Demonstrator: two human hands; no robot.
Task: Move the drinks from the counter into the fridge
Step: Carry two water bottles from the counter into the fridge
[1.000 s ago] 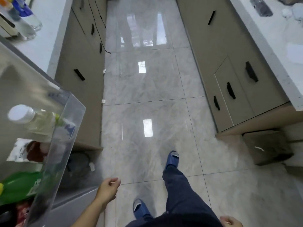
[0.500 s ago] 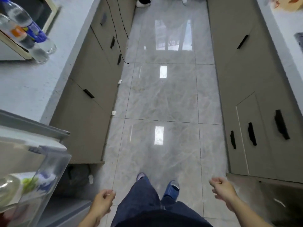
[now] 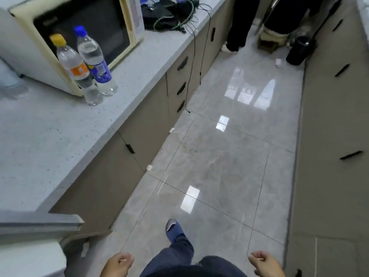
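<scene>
Step in hand: the walk toward the surface point(image 3: 60, 136) for the next drinks, judged from both hands being free and low while one foot is out in front on the floor point(image 3: 219, 166).
Surface: a long speckled grey top running along the left, with cabinet fronts below its front edge.
Fridge: only a grey top corner point(image 3: 40, 222) shows at lower left, just beside the near end of the surface; its inside is not visible.
Microwave: a cream microwave point(image 3: 79, 37) sits toward the back of the surface.
Drinks: two clear bottles stand upright, touching or nearly so, against the microwave's front corner, a little back from the front edge of the surface. The yellow-capped bottle point(image 3: 76, 68) has an orange label; the blue-capped bottle point(image 3: 94, 60) has a blue label.
Left hand: the left hand point(image 3: 117, 264) hangs low near the leg, fingers loosely curled, holding nothing.
Right hand: the right hand point(image 3: 263, 263) is likewise loosely curled, with nothing in it.
Next move: probably a few more steps forward, then a reach up and left to grasp each bottle round its body, one per hand, before turning back to the fridge.
</scene>
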